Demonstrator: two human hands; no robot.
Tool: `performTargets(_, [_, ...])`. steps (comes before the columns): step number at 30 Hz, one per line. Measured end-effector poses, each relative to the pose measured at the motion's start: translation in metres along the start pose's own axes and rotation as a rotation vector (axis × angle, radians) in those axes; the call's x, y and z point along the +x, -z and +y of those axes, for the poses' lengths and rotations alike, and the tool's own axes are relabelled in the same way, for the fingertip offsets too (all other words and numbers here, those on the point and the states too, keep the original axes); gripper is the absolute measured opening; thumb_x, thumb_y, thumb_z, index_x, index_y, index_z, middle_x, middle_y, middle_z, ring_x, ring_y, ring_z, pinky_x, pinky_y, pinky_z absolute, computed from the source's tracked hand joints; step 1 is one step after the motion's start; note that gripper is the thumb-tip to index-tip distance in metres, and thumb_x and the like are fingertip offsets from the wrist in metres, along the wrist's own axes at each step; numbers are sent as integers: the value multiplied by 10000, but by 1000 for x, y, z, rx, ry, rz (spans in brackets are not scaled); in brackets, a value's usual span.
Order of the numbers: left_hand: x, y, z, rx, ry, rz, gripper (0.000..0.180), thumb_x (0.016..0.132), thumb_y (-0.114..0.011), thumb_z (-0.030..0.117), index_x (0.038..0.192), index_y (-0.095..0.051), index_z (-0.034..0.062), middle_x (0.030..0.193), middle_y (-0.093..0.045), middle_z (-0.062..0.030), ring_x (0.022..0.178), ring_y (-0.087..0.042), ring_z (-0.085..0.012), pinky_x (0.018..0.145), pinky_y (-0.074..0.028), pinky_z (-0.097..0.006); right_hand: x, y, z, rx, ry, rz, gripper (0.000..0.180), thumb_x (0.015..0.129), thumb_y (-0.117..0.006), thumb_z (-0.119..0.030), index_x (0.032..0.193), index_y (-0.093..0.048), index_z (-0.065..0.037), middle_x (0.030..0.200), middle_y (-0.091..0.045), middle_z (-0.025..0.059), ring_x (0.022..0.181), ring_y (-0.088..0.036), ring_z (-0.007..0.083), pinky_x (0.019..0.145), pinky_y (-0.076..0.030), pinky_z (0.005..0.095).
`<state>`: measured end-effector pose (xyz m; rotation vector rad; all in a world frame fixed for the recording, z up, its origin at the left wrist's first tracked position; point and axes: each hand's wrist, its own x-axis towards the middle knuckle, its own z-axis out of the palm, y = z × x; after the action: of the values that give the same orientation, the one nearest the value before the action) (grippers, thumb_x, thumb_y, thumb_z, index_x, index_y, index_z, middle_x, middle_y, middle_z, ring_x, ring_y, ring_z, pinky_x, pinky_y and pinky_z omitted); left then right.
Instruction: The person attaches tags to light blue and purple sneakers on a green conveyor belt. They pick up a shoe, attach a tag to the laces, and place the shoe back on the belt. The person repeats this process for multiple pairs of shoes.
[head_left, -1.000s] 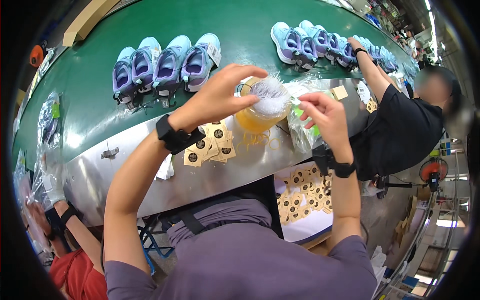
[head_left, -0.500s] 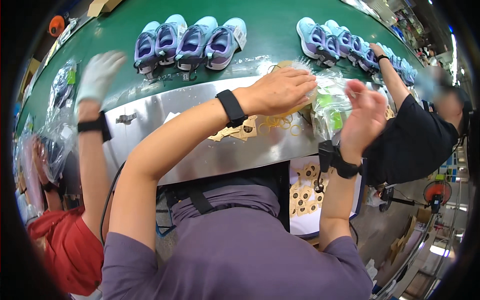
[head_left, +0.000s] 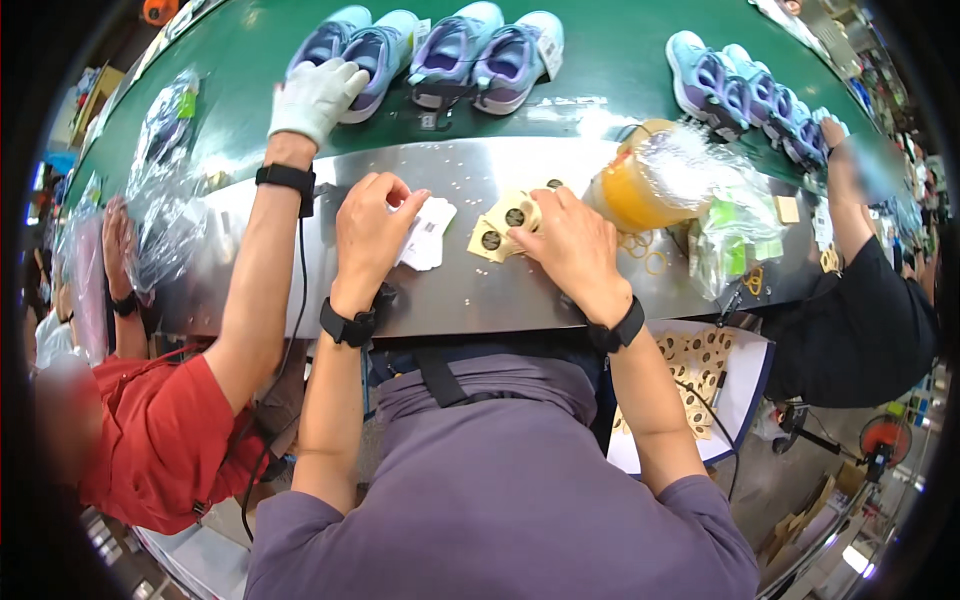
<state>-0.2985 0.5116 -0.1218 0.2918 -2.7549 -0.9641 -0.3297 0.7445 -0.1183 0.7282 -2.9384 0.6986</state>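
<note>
My left hand (head_left: 372, 238) is curled, with thumb and index finger pinched at the edge of a small stack of white paper tags (head_left: 432, 232). To its right my right hand (head_left: 580, 245) closes thumb and fingers over yellow cards (head_left: 490, 240) with black round prints; its fingers partly cover them. Both hands work low over the metal tabletop (head_left: 420, 310). Just beyond my right hand is a yellow roll or tub (head_left: 645, 185) partly covered by clear plastic, with yellow rubber bands (head_left: 640, 245) around its base.
Light-blue and purple sneakers (head_left: 455, 55) stand on the green belt (head_left: 600, 60), with another row (head_left: 700, 80) at right. A co-worker's gloved hand (head_left: 318, 100) touches a left shoe; another person's hand (head_left: 832, 132) is at right. Plastic bags (head_left: 725, 250) and a card-filled box (head_left: 745, 380) lie nearby.
Both my hands have come down to the tabletop, the left from over the yellow roll to the white tags, the right from the plastic bags to the yellow cards. The gloved hand has reached the shoes.
</note>
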Motion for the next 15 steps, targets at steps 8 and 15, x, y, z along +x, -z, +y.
performTargets(8, [-1,0,-28,11,86,-76,288,718,-754,257,812,-626,18,737,-604,-85,681,-576,-220,613,-457,-325,11,-1,18,350,-217,-140,201,780,-673,-217,813,-597,-34,765,-624,140,701,-605,296,618,-464,391])
performTargets(15, [8,22,-30,-602,289,-196,160,785,-694,122,829,-641,-22,710,-632,-39,636,-562,-70,560,-436,-224,-8,8,40,753,-440,-53,182,789,-700,-165,777,-636,6,519,-403,-34,500,-343,52,468,-297,239])
